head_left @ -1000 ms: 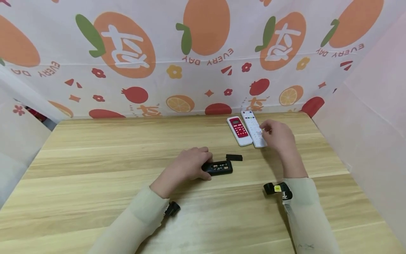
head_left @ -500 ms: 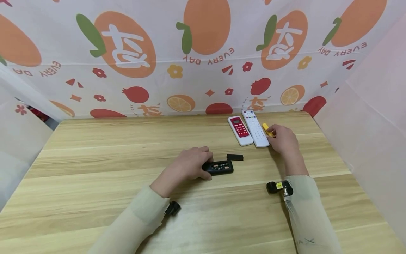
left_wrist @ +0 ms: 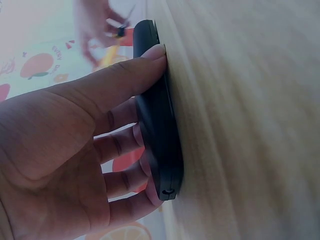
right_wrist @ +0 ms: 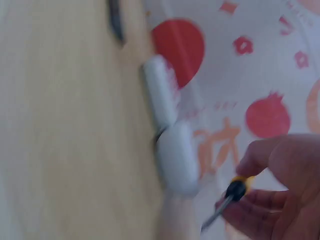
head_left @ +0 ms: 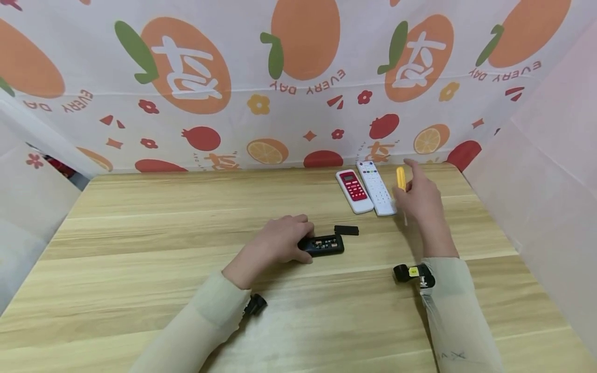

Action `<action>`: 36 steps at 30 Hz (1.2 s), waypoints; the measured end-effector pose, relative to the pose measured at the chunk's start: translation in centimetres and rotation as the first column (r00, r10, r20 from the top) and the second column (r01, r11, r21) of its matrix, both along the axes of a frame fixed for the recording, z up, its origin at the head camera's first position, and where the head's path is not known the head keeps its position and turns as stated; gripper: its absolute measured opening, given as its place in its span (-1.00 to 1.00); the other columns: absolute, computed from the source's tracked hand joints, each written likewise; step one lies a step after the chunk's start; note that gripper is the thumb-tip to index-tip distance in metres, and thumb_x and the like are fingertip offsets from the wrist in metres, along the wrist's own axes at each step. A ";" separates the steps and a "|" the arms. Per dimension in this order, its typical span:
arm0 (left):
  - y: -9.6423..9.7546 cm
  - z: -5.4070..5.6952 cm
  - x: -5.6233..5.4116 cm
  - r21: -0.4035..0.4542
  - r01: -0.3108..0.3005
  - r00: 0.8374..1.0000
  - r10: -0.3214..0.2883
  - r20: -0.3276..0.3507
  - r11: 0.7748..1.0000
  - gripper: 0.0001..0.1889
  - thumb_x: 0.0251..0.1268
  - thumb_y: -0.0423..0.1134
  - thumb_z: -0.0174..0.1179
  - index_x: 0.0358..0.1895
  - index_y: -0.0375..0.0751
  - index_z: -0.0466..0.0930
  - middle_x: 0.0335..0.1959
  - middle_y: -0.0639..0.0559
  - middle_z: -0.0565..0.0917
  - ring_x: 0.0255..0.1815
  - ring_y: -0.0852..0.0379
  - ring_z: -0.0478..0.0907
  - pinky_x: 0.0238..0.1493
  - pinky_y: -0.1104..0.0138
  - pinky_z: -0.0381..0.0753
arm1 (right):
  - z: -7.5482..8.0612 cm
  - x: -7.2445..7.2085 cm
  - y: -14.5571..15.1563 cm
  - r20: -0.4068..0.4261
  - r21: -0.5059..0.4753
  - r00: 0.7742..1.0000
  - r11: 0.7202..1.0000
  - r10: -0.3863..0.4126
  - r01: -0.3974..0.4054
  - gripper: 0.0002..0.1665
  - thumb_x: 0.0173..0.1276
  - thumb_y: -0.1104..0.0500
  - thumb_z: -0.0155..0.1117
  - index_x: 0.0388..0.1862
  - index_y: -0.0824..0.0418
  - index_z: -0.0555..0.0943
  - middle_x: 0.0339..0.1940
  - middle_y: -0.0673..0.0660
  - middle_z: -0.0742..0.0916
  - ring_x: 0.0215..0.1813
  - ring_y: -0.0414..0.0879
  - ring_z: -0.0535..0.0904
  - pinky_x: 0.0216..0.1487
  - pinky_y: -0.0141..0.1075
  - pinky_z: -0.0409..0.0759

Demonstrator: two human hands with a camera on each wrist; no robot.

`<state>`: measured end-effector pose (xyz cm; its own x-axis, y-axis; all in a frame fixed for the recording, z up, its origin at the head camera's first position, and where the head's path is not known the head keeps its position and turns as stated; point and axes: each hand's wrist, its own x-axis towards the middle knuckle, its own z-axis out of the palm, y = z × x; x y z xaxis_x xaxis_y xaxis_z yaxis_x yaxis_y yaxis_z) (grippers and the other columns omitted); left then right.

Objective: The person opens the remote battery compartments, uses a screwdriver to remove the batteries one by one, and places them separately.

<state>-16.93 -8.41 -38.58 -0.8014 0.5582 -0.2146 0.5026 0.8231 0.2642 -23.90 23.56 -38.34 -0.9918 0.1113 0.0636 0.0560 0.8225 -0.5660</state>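
My left hand (head_left: 282,241) grips a black remote control (head_left: 328,245) lying on the table, its battery compartment uncovered with batteries inside. The left wrist view has the thumb and fingers on either side of the remote (left_wrist: 159,130). A black battery cover (head_left: 346,230) lies just behind that remote. My right hand (head_left: 422,199) pinches a screwdriver (head_left: 401,177) with a yellow handle, held above the table to the right of the white remote (head_left: 375,189). In the right wrist view its metal shaft (right_wrist: 216,218) points out past a black collar.
A white remote with a red face (head_left: 354,191) lies left of the long white one, near the table's back edge. A fruit-printed curtain (head_left: 242,83) hangs behind the wooden table (head_left: 154,248). A pale wall (head_left: 550,171) stands on the right.
From beside the white remote, my right hand has taken up the yellow screwdriver, lifting it and turning it upright. The left hand stays on the black remote.
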 end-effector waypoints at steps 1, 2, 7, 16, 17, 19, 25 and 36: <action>0.0 0.0 0.0 0.002 -0.001 1.000 0.001 -0.001 1.000 -0.54 0.01 0.12 0.51 -0.07 0.02 0.62 -0.20 0.19 0.50 -0.20 0.13 0.44 -0.17 0.14 0.49 | 0.4 0.1 -0.4 -0.049 -0.037 0.999 0.999 0.015 -0.017 -0.14 0.35 0.14 0.20 0.59 -0.06 0.13 -0.27 0.21 0.59 -0.32 0.06 0.50 -0.38 -0.20 0.48; 0.0 -0.1 0.0 0.003 -0.002 1.000 0.002 -0.003 1.000 -0.54 0.01 0.12 0.51 -0.07 0.02 0.62 -0.20 0.19 0.50 -0.20 0.13 0.44 -0.16 0.13 0.49 | 0.8 0.2 -0.8 -0.096 -0.075 0.995 0.996 0.034 -0.041 -0.14 0.33 0.16 0.19 0.58 -0.09 0.14 -0.28 0.19 0.59 -0.32 0.05 0.49 -0.38 -0.22 0.48; -0.1 -0.1 0.1 0.000 -0.004 1.000 0.004 -0.005 1.000 -0.53 0.02 0.13 0.50 -0.05 0.02 0.62 -0.19 0.20 0.51 -0.17 0.13 0.46 -0.14 0.12 0.51 | 2.7 1.4 -3.7 -0.231 -0.272 0.960 0.937 0.158 -0.220 -0.22 0.30 0.27 0.19 0.49 -0.09 0.28 -0.24 0.16 0.59 -0.30 0.00 0.52 -0.32 -0.34 0.56; -0.1 -0.2 0.1 0.000 -0.012 1.000 0.012 0.007 1.000 -0.54 0.02 0.13 0.50 -0.05 0.03 0.62 -0.18 0.20 0.51 -0.17 0.13 0.46 -0.13 0.12 0.50 | 4.6 4.7 -9.2 -0.298 -0.392 0.884 0.798 0.360 -0.457 -0.32 0.30 0.35 0.29 0.38 0.12 0.34 -0.20 0.25 0.63 -0.29 0.07 0.65 -0.31 -0.37 0.66; 0.0 -0.2 0.2 0.001 -0.012 1.000 0.012 0.007 1.000 -0.54 0.02 0.12 0.50 -0.05 0.03 0.62 -0.18 0.20 0.52 -0.17 0.13 0.46 -0.13 0.12 0.50 | 4.7 4.9 -9.6 -0.294 -0.390 0.881 0.795 0.370 -0.464 -0.32 0.30 0.36 0.29 0.38 0.13 0.34 -0.17 0.25 0.63 -0.29 0.07 0.65 -0.31 -0.37 0.65; 0.0 -0.2 0.2 0.003 -0.011 1.000 0.011 0.007 1.000 -0.54 0.02 0.12 0.50 -0.06 0.03 0.62 -0.18 0.20 0.52 -0.17 0.12 0.46 -0.13 0.12 0.51 | 4.1 5.0 -10.0 -0.286 -0.387 0.875 0.789 0.390 -0.478 -0.31 0.29 0.35 0.31 0.37 0.10 0.35 -0.12 0.22 0.63 -0.28 0.04 0.65 -0.31 -0.38 0.65; 0.1 -0.2 0.2 -0.001 -0.015 1.000 0.015 0.011 1.000 -0.53 0.02 0.12 0.50 -0.06 0.01 0.62 -0.19 0.18 0.52 -0.18 0.12 0.47 -0.15 0.13 0.51 | 2.0 4.4 -10.7 -0.290 -0.357 0.833 0.754 0.472 -0.551 -0.33 0.29 0.27 0.37 0.33 -0.01 0.37 -0.10 0.13 0.63 -0.26 -0.07 0.67 -0.30 -0.33 0.67; 0.1 -0.2 0.1 -0.008 -0.016 1.000 0.016 0.013 1.000 -0.52 0.03 0.13 0.50 -0.04 0.00 0.61 -0.22 0.19 0.50 -0.21 0.13 0.45 -0.18 0.16 0.49 | 1.7 4.8 -11.4 -0.286 -0.256 0.774 0.734 0.565 -0.629 -0.45 0.30 0.21 0.40 0.22 0.02 0.44 -0.16 0.06 0.64 -0.27 -0.19 0.69 -0.27 -0.31 0.69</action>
